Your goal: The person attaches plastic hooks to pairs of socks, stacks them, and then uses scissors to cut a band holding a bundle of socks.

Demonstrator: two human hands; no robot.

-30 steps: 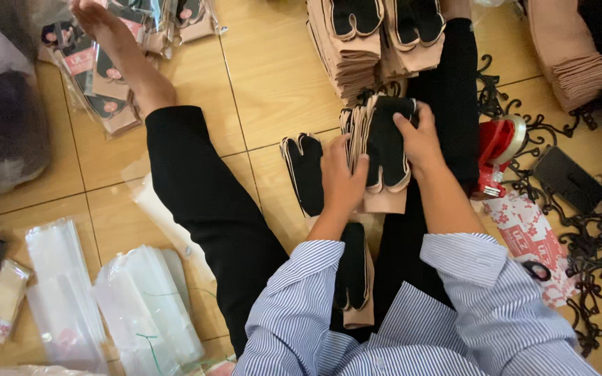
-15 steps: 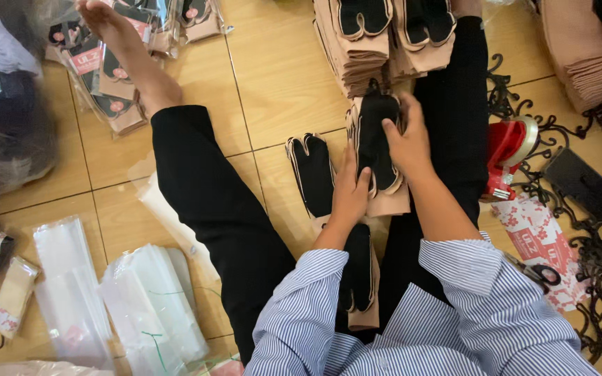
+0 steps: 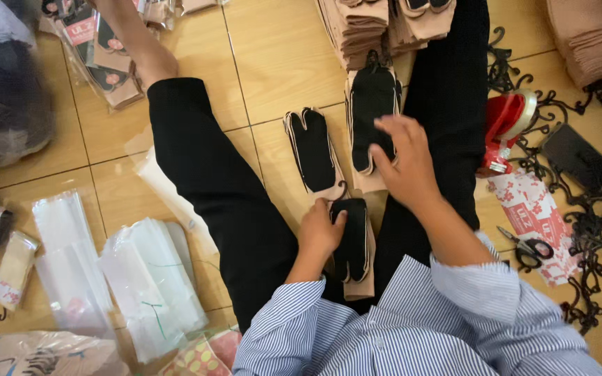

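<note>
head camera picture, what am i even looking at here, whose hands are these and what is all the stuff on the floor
This is a view from a camera worn on a person's head, looking straight down. There is no machine: the person sits on a tiled floor with legs in black trousers spread apart, wearing a striped shirt.

The left hand rests on a black sock on a beige card between the legs. The right hand presses flat on a small stack of the same carded socks. Another carded sock lies alone beside it.

Around them: taller piles of carded socks at the top, clear plastic bags on the left, and on the right a red tape dispenser, scissors and a heap of black plastic hooks. Neither hand grips anything; both lie open on the socks.
</note>
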